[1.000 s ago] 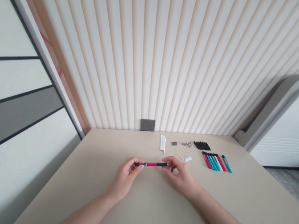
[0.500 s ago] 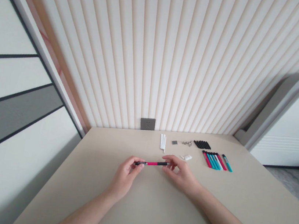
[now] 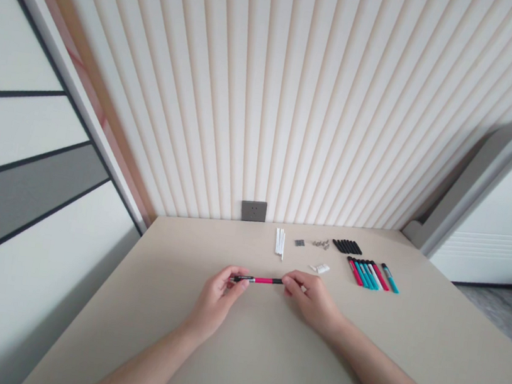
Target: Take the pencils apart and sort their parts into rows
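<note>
A pink and black pen (image 3: 265, 280) is held level between my two hands, above the table (image 3: 233, 354). My left hand (image 3: 218, 295) pinches its black clip end between thumb and fingers. On the other side, the thumb and fingers of my right hand (image 3: 310, 296) close round the black grip end, hiding the tip. Just beyond my right hand lie small white pieces (image 3: 321, 268). Thin white refill tubes (image 3: 280, 244) lie side by side farther back.
A small grey cluster (image 3: 299, 243), silvery bits (image 3: 321, 244) and a row of black sleeves (image 3: 347, 247) lie along the back. Several pink, teal and white pen barrels (image 3: 370, 275) lie at right, with one teal barrel (image 3: 390, 279) apart. A socket (image 3: 253, 211) is on the wall behind.
My right hand has closed its fingers onto the pen's grip end, covering the tip that showed before. The left hand keeps its hold in nearly the same place.
</note>
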The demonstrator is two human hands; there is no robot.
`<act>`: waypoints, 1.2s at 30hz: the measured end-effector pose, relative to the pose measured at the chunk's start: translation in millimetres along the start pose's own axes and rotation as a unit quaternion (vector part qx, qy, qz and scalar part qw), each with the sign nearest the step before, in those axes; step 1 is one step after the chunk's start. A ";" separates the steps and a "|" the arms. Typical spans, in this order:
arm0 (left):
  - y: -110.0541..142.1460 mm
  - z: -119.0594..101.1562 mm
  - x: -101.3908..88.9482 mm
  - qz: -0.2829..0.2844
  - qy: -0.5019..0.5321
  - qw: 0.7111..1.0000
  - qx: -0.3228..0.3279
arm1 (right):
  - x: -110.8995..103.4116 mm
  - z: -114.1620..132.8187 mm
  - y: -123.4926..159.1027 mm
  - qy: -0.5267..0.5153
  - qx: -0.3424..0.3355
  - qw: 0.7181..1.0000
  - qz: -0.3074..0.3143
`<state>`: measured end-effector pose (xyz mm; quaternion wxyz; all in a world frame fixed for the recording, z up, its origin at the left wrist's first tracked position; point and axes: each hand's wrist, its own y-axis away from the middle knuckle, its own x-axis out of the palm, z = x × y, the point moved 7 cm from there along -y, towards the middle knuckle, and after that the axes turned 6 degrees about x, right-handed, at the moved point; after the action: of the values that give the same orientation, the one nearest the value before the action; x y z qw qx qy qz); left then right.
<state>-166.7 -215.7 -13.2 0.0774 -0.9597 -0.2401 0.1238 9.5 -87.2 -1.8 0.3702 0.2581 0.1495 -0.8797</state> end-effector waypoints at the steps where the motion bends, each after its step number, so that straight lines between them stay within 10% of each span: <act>1: 0.1 1.9 0.6 0.002 0.019 1.000 -0.009 | -1.2 0.8 0.1 -0.010 -0.004 1.000 -0.007; 18: -0.9 6.0 2.9 0.025 0.055 0.998 0.000 | -7.3 14.9 5.5 0.071 -0.093 0.993 -0.030; 36: -1.2 -1.9 -3.6 -0.050 0.108 0.993 0.008 | 18.0 30.8 17.3 0.061 -0.105 0.987 0.109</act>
<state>-169.8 -216.6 -10.4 0.1164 -0.9537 -0.2768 0.0169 0.9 -123.3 12.1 0.4793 0.2859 0.2341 -0.7961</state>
